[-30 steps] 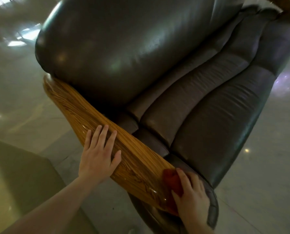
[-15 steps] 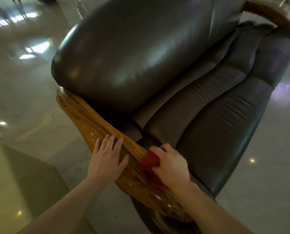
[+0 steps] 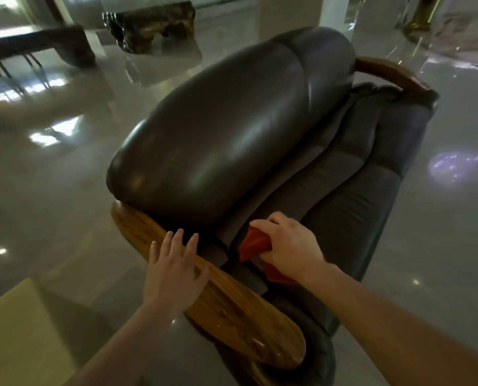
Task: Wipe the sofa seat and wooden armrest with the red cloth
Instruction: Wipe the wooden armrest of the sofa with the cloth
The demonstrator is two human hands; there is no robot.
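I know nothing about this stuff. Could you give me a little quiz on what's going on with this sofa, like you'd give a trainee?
1. Which hand grips the red cloth? A) left B) right C) both
2. True or false: the left hand rests with straight fingers on the wooden armrest.
3. Fill in: the cloth is pressed on the sofa's dark leather ____, just beside the armrest.

Key: 1 B, the right hand; 2 true; 3 seat.
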